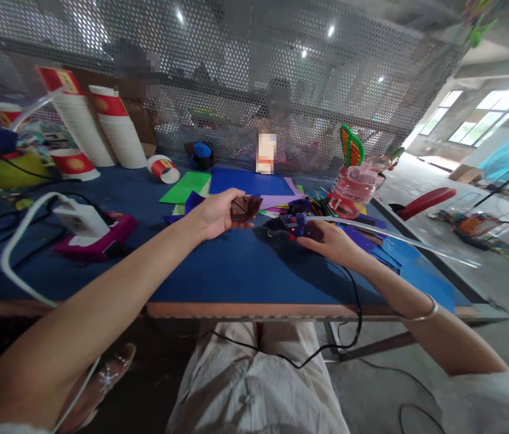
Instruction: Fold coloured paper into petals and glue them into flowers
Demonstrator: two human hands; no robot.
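My left hand [215,216] is closed on a small dark brown folded piece [246,209], which looks like paper or card. Facing it on the right, my right hand [330,240] grips a dark blue hot glue gun [298,223] showing a small red light. A long clear glue stick [403,235] sticks out of the gun's back end towards the right. The gun's nozzle points left, near the brown piece but apart from it. From the gun a black cord [356,301] hangs over the table's front edge.
Coloured sheets [249,182] lie behind my hands. Paper cup stacks [123,135] stand back left. A magenta power strip [100,238] with a white plug and cable lies left. A pink clear container [354,190] stands back right, before a perforated metal screen [236,66].
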